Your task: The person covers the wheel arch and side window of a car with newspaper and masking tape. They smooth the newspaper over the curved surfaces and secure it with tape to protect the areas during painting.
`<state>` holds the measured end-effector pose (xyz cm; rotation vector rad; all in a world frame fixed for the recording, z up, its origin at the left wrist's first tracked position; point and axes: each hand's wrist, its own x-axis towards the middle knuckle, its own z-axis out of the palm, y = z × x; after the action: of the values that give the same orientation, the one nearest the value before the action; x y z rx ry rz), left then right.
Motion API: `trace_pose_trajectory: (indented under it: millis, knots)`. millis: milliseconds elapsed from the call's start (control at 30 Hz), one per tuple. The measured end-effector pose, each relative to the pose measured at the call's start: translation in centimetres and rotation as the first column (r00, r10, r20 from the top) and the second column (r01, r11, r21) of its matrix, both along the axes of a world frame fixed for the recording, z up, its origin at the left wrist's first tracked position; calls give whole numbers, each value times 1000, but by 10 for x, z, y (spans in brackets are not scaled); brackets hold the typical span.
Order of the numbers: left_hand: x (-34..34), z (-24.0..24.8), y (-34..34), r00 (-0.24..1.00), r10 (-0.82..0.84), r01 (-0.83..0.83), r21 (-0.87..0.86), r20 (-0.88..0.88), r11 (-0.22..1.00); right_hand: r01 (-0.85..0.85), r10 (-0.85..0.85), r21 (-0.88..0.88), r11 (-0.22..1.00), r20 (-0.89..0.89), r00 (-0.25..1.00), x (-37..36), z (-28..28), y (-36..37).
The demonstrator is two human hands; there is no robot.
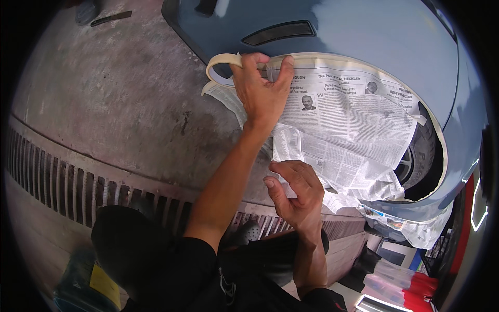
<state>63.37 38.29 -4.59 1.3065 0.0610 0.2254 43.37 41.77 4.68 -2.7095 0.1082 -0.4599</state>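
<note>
My left hand [261,96] is raised at the wheel arch edge of a blue-grey car body [358,31]. Its fingers hold a roll of cream masking tape [222,59], while the thumb touches the taped upper edge of the newspaper [343,130]. That paper hangs over most of the wheel opening, with a strip of masking tape [332,58] along the arch. Lower down, my right hand [299,192] is in front of the paper's lower left part. Its thumb and forefinger are apart, the other fingers curl, and I see nothing in it.
Part of the tire [422,156] shows at the right of the paper. A floor grate [73,187] runs along the concrete on the left. A dark-bladed tool [111,18] lies at the far left. Below left is a dark green container [78,286] with a yellow patch.
</note>
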Motion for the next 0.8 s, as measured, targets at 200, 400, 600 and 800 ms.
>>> trace_pose_trajectory:
  millis: [200,400,600,800]
  knots:
    - [9,-20,10,998,59,-59,-12,-22,998,-61,61,-12,998,5,998,9,2,10]
    - [-58,-65,29,980,-46,57,53,-192,997,-25,59,257,966,-125,990,-23,-20,35]
    - [-137,-78,72,923,-96,111,17,-371,994,384,-280,388,838,-297,913,-58,-75,39]
    - [-181,-15,130,861,50,37,162,-507,986,480,-284,558,677,-404,870,-68,-48,70]
